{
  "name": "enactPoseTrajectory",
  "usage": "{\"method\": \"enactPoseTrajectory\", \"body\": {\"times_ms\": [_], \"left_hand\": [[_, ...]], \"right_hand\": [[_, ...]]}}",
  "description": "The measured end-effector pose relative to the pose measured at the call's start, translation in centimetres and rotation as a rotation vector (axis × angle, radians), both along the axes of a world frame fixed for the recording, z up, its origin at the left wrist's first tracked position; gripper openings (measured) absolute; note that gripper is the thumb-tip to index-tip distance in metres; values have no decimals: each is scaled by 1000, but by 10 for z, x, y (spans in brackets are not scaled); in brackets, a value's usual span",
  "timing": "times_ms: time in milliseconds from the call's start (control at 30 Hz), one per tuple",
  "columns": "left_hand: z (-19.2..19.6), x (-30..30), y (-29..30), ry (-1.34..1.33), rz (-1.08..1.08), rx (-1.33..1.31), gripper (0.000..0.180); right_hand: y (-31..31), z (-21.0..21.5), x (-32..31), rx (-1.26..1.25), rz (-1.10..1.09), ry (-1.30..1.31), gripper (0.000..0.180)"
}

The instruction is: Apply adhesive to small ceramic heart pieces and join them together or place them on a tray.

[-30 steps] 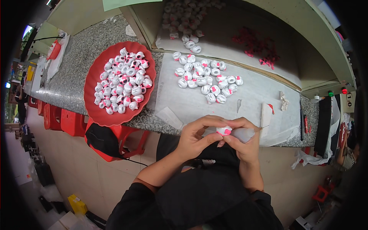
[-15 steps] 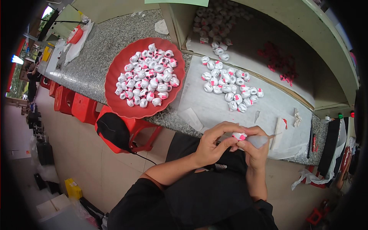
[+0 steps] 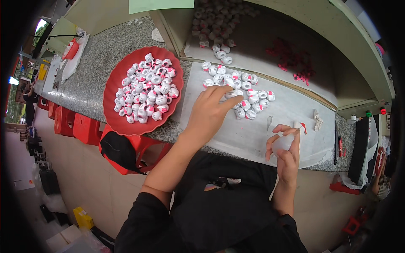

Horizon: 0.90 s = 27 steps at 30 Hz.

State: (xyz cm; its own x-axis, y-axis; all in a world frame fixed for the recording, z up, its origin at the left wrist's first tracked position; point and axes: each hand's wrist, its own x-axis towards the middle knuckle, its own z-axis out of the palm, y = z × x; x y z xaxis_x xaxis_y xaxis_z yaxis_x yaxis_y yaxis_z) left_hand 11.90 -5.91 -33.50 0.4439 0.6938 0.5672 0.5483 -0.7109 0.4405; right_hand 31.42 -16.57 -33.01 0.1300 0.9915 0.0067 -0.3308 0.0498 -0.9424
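My left hand (image 3: 206, 113) reaches over the loose group of small white-and-pink figure heads (image 3: 254, 99) on the white paper sheet (image 3: 249, 130). Its thumb and fingertips close around one white head among the others. Only part of that head shows between them. Lower right, my right hand (image 3: 289, 161) is raised above the sheet's near edge, fingers curled round a translucent white squeeze bottle (image 3: 282, 144). Left of the sheet stands a red scalloped bowl (image 3: 110, 95) heaped with similar heads.
A shelf compartment (image 3: 320, 86) behind the sheet holds more white heads (image 3: 219, 27) and a scatter of pink pieces (image 3: 301, 76). Crumpled tissue (image 3: 317, 120) lies at right. Red stools (image 3: 86, 127) line the granite counter (image 3: 97, 55); a black bag (image 3: 121, 152) rests on one.
My left hand has moved away from the bottle, up and left to the heads on the sheet. The right hand still holds the bottle, now turned more upright. The view has shifted slightly.
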Motion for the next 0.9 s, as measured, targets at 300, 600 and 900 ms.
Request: {"method": "enactPoseTrajectory", "body": {"times_ms": [300,600,900], "left_hand": [[-2,8,-7,-338,-11,-334,24],[-7,28,-57,-1219,-396,-1101,21],[-7,26,-66,-1268,-463,-1076,26]], "right_hand": [[-13,10,5,14,-105,-141,37],[-7,29,-6,205,-476,282,31],[-22,23,-22,568,-415,-487,39]]}}
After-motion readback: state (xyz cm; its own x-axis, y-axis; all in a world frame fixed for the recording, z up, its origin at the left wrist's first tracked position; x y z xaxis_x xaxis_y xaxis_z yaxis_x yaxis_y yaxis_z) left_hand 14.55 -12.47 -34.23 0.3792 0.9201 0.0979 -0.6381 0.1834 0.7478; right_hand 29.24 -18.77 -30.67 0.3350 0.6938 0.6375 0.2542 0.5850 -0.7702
